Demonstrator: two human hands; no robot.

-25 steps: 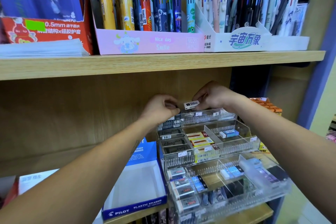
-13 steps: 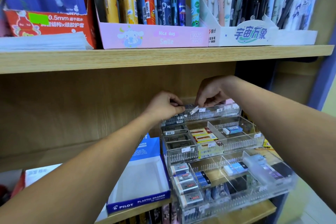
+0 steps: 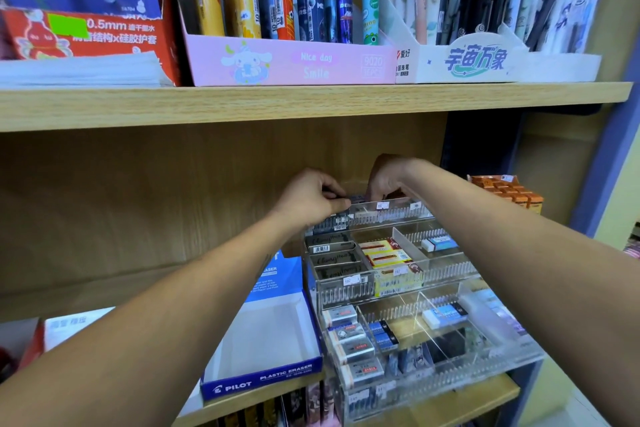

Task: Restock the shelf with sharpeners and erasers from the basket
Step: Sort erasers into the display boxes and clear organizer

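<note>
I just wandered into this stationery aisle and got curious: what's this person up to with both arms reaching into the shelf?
A person is stocking a clear tiered organizer that holds erasers. Both hands are at its top back tier: the left hand has its fingers curled over small dark packs at the left end, and the right hand reaches down into the tier beside it. What the right fingers hold is hidden. The lower tiers already contain erasers, and an open blue Pilot eraser box stands to the left.

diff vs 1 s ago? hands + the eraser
The right hand lowered the small white eraser, held up in plain view 1 s ago, into the top tier of the clear organizer; it is now hidden. The left hand stayed at the tier's left end, fingers curled.
</note>
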